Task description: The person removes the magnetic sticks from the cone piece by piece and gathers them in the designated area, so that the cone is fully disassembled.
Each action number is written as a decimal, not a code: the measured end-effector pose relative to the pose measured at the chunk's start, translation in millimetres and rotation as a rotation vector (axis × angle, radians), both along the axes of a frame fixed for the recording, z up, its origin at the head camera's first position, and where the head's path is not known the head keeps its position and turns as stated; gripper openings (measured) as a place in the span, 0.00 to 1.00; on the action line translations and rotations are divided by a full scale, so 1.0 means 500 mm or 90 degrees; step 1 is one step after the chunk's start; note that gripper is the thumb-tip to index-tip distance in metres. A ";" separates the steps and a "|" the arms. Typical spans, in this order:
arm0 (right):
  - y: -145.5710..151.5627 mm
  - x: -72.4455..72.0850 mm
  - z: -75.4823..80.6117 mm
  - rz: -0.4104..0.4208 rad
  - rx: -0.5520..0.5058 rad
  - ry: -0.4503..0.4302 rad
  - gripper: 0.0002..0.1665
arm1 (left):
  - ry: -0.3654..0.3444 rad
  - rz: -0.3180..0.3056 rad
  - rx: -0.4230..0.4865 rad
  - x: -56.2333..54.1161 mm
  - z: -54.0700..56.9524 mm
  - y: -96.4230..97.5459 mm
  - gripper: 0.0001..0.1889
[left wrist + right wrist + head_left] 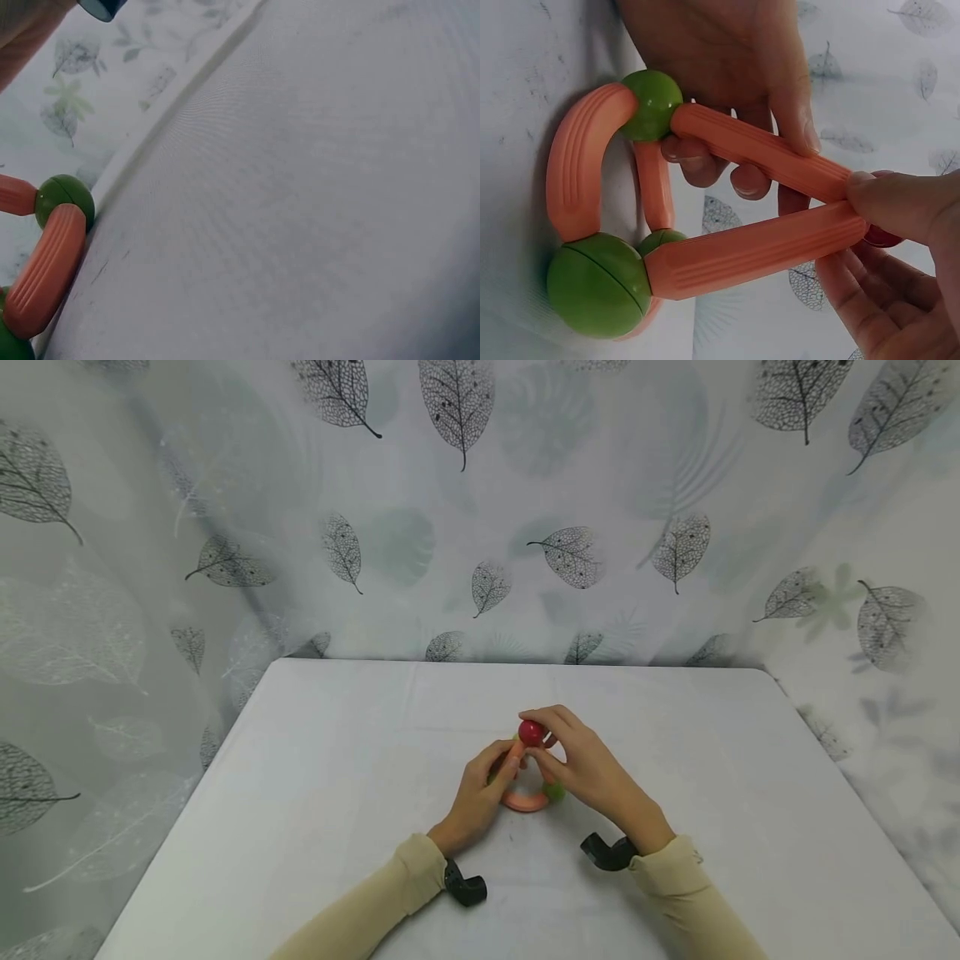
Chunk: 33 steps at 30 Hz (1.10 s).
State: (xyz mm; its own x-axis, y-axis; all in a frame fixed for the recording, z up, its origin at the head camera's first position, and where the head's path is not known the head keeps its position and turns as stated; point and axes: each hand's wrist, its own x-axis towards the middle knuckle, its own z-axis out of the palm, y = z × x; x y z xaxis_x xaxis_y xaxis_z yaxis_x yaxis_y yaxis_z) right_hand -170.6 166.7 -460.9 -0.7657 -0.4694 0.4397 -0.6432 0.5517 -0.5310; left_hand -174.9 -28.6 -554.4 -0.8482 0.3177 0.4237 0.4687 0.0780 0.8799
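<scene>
A frame of orange rods and green balls stands on the white table. Two straight orange rods (757, 253) lean together at a red ball (531, 733) on top. Its base has a curved orange rod (525, 802) and green balls (600, 285). My left hand (476, 789) pinches one leaning rod (761, 152) between thumb and fingers. At the top, my right hand (592, 768) holds the red ball, its thumb by the rod ends. In the right wrist view the fingers mostly hide this ball. Part of the base (46, 274) shows at the left wrist view's edge.
The white table (360, 760) reaches back to a leaf-patterned curtain (450, 527), which also hangs along both sides. Each wrist wears a black camera mount (465, 887) below the hand, close over the table. Beige sleeves (375, 902) cover both forearms.
</scene>
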 end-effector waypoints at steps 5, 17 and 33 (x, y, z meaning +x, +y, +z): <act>-0.001 0.002 0.004 -0.023 0.020 0.009 0.30 | 0.002 0.001 0.001 -0.001 0.001 0.000 0.13; 0.001 0.008 0.002 -0.049 0.053 0.049 0.29 | -0.006 -0.017 -0.007 -0.001 -0.002 0.003 0.14; -0.002 0.008 -0.002 -0.055 0.040 0.078 0.29 | -0.004 -0.003 -0.002 0.003 0.003 0.002 0.14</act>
State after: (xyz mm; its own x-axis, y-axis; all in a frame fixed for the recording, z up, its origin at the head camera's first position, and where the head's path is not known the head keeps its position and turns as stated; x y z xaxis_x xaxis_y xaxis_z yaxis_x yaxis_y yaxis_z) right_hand -166.6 165.8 -461.9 -0.7471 -0.4334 0.5041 -0.6494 0.6378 -0.4141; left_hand -173.2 -27.6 -552.7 -0.8493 0.3237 0.4171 0.4634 0.0785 0.8827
